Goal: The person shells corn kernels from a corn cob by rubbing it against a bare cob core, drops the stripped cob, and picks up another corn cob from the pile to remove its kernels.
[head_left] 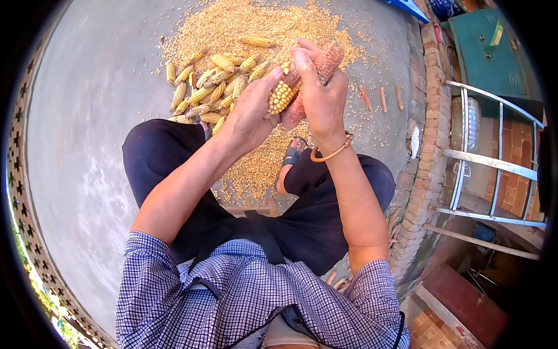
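My left hand point(253, 111) is wrapped round a partly shelled corn cob point(281, 98), yellow kernels showing on its near side and bare reddish core on the other. My right hand point(324, 99), with a bracelet at the wrist, grips a bare reddish cob point(330, 58) that slants down against the partly shelled one. The two cobs touch between my hands. Just beyond my left hand lies a heap of unshelled corn cobs point(217, 93). Loose kernels point(232, 26) are spread over the ground behind and beneath my hands.
Several bare cobs point(383, 99) lie on the concrete floor point(87, 134) to the right. A low brick edge point(433, 128) runs along the right side, with a metal railing point(494, 160) and a green cabinet point(482, 52) beyond. My sandalled foot point(294, 152) is below my hands.
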A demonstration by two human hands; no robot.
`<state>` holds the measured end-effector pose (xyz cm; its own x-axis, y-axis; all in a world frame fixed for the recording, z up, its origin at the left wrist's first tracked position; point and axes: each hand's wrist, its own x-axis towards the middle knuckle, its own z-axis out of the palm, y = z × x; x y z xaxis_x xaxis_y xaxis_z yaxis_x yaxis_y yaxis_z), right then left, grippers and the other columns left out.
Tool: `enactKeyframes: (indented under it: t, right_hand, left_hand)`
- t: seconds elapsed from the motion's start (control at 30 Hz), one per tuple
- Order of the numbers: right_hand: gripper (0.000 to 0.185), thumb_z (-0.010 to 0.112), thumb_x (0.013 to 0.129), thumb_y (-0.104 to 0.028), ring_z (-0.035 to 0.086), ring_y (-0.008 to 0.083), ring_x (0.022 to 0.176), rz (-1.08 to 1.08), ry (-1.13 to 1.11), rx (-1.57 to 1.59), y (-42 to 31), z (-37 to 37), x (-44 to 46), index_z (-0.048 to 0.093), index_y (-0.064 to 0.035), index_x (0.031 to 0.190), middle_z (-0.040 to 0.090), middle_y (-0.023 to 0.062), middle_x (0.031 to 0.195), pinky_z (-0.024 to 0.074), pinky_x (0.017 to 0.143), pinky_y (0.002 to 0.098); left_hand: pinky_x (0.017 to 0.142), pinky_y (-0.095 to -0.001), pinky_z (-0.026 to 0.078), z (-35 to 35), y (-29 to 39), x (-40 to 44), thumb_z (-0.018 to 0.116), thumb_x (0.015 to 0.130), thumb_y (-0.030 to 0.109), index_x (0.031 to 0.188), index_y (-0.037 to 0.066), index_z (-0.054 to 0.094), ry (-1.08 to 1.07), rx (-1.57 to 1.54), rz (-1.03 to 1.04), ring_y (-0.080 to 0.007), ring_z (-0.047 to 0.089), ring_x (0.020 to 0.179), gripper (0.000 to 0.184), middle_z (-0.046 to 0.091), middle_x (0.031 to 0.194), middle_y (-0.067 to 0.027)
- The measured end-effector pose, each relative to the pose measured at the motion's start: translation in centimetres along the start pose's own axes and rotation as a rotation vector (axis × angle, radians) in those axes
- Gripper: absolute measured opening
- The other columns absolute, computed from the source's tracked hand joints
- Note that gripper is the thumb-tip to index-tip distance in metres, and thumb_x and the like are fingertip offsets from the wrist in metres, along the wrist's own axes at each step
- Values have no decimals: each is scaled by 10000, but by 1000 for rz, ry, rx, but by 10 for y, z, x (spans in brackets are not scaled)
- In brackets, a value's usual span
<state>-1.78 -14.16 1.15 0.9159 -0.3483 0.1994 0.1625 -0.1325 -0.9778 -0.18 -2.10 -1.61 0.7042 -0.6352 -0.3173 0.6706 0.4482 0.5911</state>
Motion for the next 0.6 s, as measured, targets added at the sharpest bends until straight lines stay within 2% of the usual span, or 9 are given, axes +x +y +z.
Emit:
enactKeyframes:
  t: [0.07, 0.1, 0.17, 0.23, 0.33, 0.37, 0.47, 0.5, 0.6]
  right_hand:
    - [292, 659, 907, -208, 619, 255, 1071, -29, -47, -52, 3, 0, -3, 644, 50, 1042, 642, 196, 1133, 442, 991, 374]
    - [301, 669, 893, -210, 594, 302, 1132, -25, -39, -65, 7, 5, -7, 647, 50, 1044, 599, 227, 1224, 411, 1032, 402]
    - [307, 682, 879, -205, 583, 331, 1141, -111, -56, -306, 10, 16, -15, 649, 46, 1053, 581, 237, 1237, 417, 1030, 405]
    - [280, 693, 863, -197, 594, 341, 1071, -142, -28, -458, 10, 18, -17, 642, 37, 1009, 590, 228, 1169, 437, 950, 408]
    - [218, 710, 835, -180, 645, 326, 849, -112, 67, -543, 6, 18, -11, 621, 17, 861, 645, 187, 947, 490, 712, 411]
    - [219, 709, 823, -164, 628, 326, 661, -183, 160, -556, 13, 18, -6, 581, -1, 751, 639, 161, 756, 452, 584, 419]
    - [220, 685, 852, -128, 603, 208, 584, -110, 201, -519, 17, 17, -1, 574, 25, 738, 570, 139, 595, 435, 558, 413]
    - [212, 672, 872, -151, 604, 176, 605, -98, 185, -552, 14, 15, 0, 632, 22, 757, 623, 121, 627, 454, 582, 366]
    - [236, 654, 906, -192, 625, 147, 673, 313, 50, -58, 13, 1, 14, 700, 29, 838, 694, 101, 731, 480, 642, 305]
  left_hand:
    - [854, -339, 527, 1, 4, -1, 395, 1059, 326, 1285, 71, 505, 45, -46, 2, -150, 615, 1042, 357, 597, 1190, -65]
    - [872, -334, 517, 1, 4, -1, 432, 1050, 316, 1245, 60, 539, 69, -70, 0, -150, 618, 1035, 339, 617, 1158, -62]
    - [875, -334, 514, -2, -2, -2, 436, 1051, 304, 1273, 60, 529, 72, -27, 55, -144, 614, 1034, 343, 614, 1172, -64]
    - [877, -310, 504, 6, -10, -7, 436, 1056, 291, 1295, 44, 528, 111, -13, 152, -123, 605, 1006, 355, 617, 1160, -52]
    - [873, -288, 495, 3, -14, -5, 427, 1063, 305, 1266, 18, 549, 24, 177, 212, -110, 596, 979, 372, 625, 1108, -39]
    - [870, -275, 491, -5, -18, -4, 418, 1067, 329, 1237, -8, 564, 25, 231, 159, -106, 592, 973, 404, 630, 1078, -36]
    - [856, -278, 495, -15, -27, 1, 414, 1068, 340, 1245, -7, 561, -45, 315, 280, -102, 590, 959, 416, 632, 1065, -36]
    - [909, -286, 501, -16, -23, 0, 464, 1048, 334, 1327, -8, 500, -61, 271, 204, -113, 587, 1079, 442, 611, 1184, -62]
    - [878, -319, 519, -8, -17, -1, 446, 1053, 329, 1325, 14, 503, -5, 55, 55, -124, 599, 1051, 421, 612, 1175, -61]
